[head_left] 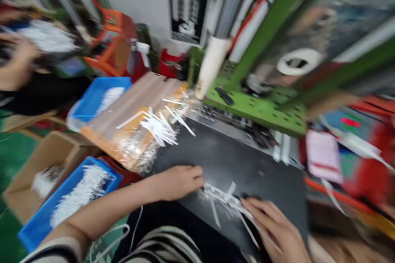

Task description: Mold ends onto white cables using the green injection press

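Note:
A pale, clear-looking slotted bar (224, 197) lies near the front edge of the dark worktop (216, 146), blurred by motion. Thin white strips (215, 213) stick out from it at angles. My left hand (180, 183) is closed, its fingertips at the bar's left end; what they pinch is hidden. At the other end, my right hand (273, 226) is closed around the bar, its fingers together and the thumb out of sight. A loose pile of white strips (159, 127) rests beyond my left hand, beside small shiny metal pieces (145, 156) on a wooden board (135, 102).
A green machine frame (259, 109) with a white cylinder (212, 65) rises behind the worktop. Blue bins (29, 234) of white strips and a cardboard box (24, 181) stand at left. A co-worker's hand (20, 63) shows far left. A pink cloth-like pad (324, 156) is at right.

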`<state>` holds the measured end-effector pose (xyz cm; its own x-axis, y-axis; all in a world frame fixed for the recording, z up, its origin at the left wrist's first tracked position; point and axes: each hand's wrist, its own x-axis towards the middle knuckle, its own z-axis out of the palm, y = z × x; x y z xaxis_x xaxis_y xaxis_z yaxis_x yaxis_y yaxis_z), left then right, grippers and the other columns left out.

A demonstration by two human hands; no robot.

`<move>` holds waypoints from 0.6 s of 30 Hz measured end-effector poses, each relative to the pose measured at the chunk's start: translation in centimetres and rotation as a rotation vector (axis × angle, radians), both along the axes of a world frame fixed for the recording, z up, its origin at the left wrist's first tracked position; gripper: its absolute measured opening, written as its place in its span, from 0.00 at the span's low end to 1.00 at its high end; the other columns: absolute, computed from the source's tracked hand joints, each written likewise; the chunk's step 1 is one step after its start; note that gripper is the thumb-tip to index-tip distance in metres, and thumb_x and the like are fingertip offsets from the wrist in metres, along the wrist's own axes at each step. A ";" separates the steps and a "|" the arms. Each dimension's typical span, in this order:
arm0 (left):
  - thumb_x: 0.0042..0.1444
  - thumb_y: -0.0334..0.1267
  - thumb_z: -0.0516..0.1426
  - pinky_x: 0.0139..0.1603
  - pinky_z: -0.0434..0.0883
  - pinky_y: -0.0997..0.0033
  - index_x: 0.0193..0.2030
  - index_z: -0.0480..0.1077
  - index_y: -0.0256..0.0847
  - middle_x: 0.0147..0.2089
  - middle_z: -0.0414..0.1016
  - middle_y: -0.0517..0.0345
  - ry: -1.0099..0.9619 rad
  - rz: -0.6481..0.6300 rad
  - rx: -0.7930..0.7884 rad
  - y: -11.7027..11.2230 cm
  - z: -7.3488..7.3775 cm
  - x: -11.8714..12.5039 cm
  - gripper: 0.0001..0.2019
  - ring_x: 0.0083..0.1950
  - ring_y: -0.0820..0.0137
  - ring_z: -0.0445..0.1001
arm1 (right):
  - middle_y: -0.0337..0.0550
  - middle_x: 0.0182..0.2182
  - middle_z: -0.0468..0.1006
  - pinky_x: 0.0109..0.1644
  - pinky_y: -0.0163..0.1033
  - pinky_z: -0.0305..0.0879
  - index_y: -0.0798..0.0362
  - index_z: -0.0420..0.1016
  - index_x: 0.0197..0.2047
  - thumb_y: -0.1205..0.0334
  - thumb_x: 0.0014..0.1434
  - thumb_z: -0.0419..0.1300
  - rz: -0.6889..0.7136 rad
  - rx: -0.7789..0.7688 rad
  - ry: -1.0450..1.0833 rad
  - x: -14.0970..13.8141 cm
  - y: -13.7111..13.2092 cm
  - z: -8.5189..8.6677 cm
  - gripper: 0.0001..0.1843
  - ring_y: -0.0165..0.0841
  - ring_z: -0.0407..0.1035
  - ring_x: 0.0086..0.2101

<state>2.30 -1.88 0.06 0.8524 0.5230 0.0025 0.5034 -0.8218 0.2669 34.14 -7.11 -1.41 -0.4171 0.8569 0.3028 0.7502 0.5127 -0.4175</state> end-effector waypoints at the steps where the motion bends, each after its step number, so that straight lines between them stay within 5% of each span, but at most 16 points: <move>1: 0.66 0.26 0.49 0.43 0.71 0.71 0.42 0.64 0.39 0.43 0.68 0.55 -0.008 -0.014 -0.037 0.3 0.2 -0.2 0.06 0.39 0.69 0.71 | 0.43 0.42 0.83 0.39 0.40 0.77 0.35 0.80 0.51 0.60 0.69 0.49 0.092 -0.152 0.012 -0.1 0.1 1.0 0.19 0.37 0.79 0.39; 4: 0.61 0.18 0.44 0.46 0.70 0.68 0.44 0.64 0.40 0.45 0.67 0.54 -0.010 -0.046 -0.112 1.3 -0.4 -0.4 0.16 0.44 0.67 0.70 | 0.43 0.40 0.83 0.43 0.36 0.72 0.45 0.83 0.44 0.66 0.69 0.49 0.199 -0.437 0.102 -1.5 3.0 2.2 0.20 0.34 0.78 0.39; 6: 0.62 0.19 0.43 0.44 0.70 0.67 0.44 0.65 0.41 0.45 0.67 0.54 -0.008 -0.049 -0.119 1.5 -1.0 -0.1 0.16 0.44 0.66 0.70 | 0.41 0.32 0.82 0.42 0.35 0.69 0.49 0.83 0.36 0.68 0.66 0.52 0.172 -0.432 0.178 -3.3 6.0 1.6 0.17 0.32 0.77 0.35; 11: 0.68 0.28 0.44 0.41 0.70 0.68 0.44 0.67 0.41 0.41 0.67 0.56 -0.064 -0.004 -0.080 1.1 -1.8 -0.7 0.12 0.40 0.67 0.72 | 0.41 0.33 0.80 0.35 0.31 0.69 0.55 0.79 0.38 0.73 0.62 0.51 -0.431 -0.247 0.596 -5.5 10.5 -0.7 0.15 0.29 0.76 0.28; 14: 0.70 0.35 0.45 0.42 0.71 0.70 0.50 0.68 0.42 0.44 0.69 0.55 -0.160 0.015 -0.066 1.3 -2.5 -2.1 0.12 0.42 0.68 0.75 | 0.43 0.36 0.81 0.35 0.32 0.71 0.55 0.78 0.43 0.67 0.63 0.50 -0.748 -0.182 0.599 -0.7 7.4 -1.7 0.15 0.31 0.78 0.31; 18: 0.69 0.43 0.47 0.41 0.73 0.73 0.56 0.67 0.46 0.42 0.72 0.56 -0.220 0.025 -0.114 1.8 -3.2 -4.0 0.14 0.40 0.68 0.77 | 0.54 0.40 0.81 0.48 0.45 0.72 0.60 0.78 0.47 0.65 0.61 0.48 -1.182 -0.093 0.368 7.9 -2.0 -1.9 0.19 0.42 0.77 0.42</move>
<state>-1.66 -0.10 -3.12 0.8248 0.5511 0.1265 0.4422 -0.7682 0.4630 42.09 -9.14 -3.31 0.7225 0.6735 0.1562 0.5623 -0.4410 -0.6995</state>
